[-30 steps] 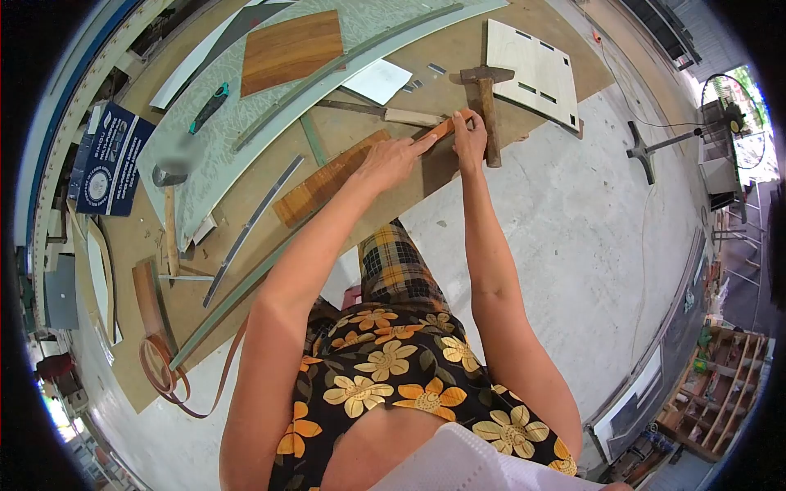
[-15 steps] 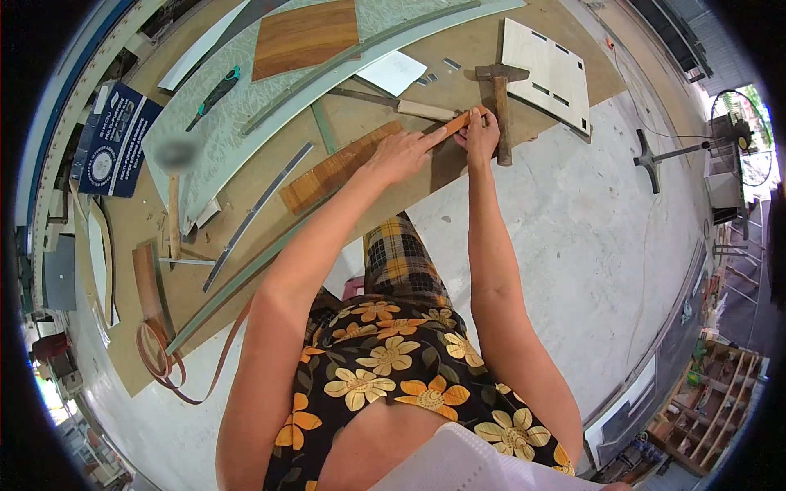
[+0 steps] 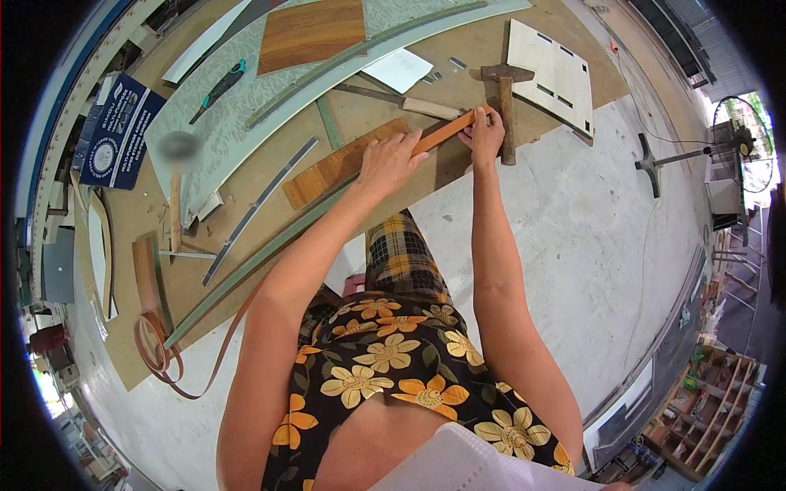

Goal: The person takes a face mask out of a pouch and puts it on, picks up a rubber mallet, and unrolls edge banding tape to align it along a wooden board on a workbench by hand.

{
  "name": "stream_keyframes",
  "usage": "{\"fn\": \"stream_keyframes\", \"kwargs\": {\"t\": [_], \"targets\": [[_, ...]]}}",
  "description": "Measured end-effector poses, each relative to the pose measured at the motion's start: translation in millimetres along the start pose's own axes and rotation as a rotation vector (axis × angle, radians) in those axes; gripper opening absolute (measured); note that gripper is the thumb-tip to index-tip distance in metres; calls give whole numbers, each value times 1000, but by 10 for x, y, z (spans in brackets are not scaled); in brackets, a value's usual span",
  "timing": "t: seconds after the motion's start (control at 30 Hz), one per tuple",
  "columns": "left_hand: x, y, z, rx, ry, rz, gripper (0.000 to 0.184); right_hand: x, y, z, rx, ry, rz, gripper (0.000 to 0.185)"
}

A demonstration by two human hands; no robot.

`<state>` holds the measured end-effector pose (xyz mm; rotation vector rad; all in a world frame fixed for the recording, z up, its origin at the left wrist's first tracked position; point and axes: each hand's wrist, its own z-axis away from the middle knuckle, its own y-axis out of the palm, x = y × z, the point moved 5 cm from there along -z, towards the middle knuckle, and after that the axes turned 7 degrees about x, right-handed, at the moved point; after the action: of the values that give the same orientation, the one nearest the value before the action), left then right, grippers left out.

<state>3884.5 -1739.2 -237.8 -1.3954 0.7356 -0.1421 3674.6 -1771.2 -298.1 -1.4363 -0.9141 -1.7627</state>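
A long brown edging strip (image 3: 446, 134) stretches between my two hands at the near edge of the brown work table (image 3: 540, 123). My right hand (image 3: 485, 135) pinches its far right end. Farther left along the strip, my left hand (image 3: 388, 165) is closed over it, with the fingertips on its surface. Past my left hand the strip trails behind my forearm and ends in a loose coil (image 3: 151, 342) at the table's left corner. Just right of my right hand lies a hammer (image 3: 508, 114) with a wooden handle. A wood-grain board (image 3: 340, 164) lies beside my left hand.
A slotted pale panel (image 3: 553, 78) lies at the right end. Farther back are a brown square board (image 3: 311, 34), a green-black cutter (image 3: 221, 92), a mallet (image 3: 176, 192), a metal strip (image 3: 262, 210) and a blue box (image 3: 119, 135). A fan (image 3: 741, 146) stands right.
My left hand has slid left along the strip, away from my right hand, baring more of it between them. My right hand keeps its pinch on the end.
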Motion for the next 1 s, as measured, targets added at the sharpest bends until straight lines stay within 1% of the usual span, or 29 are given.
{"fn": "stream_keyframes", "kwargs": {"t": [0.17,0.27,0.37,0.57,0.87,1.0], "targets": [[33,-39,141,-79,-133,-17,43,2,5,-4,15,-6,-8,31],[30,-52,166,-113,-157,28,37,-26,-2,-23,22,-5,-16,32],[25,-47,177,-217,-121,11,31,-36,-4,-28,17,3,-17,32],[-57,-138,185,-249,-95,-69,27,-62,-16,-49,10,17,-12,32],[-26,-111,227,-231,-152,-26,29,-30,5,-6,6,12,-20,29],[21,-182,314,-276,-128,42,30,-24,-4,-11,9,7,-18,30]]}}
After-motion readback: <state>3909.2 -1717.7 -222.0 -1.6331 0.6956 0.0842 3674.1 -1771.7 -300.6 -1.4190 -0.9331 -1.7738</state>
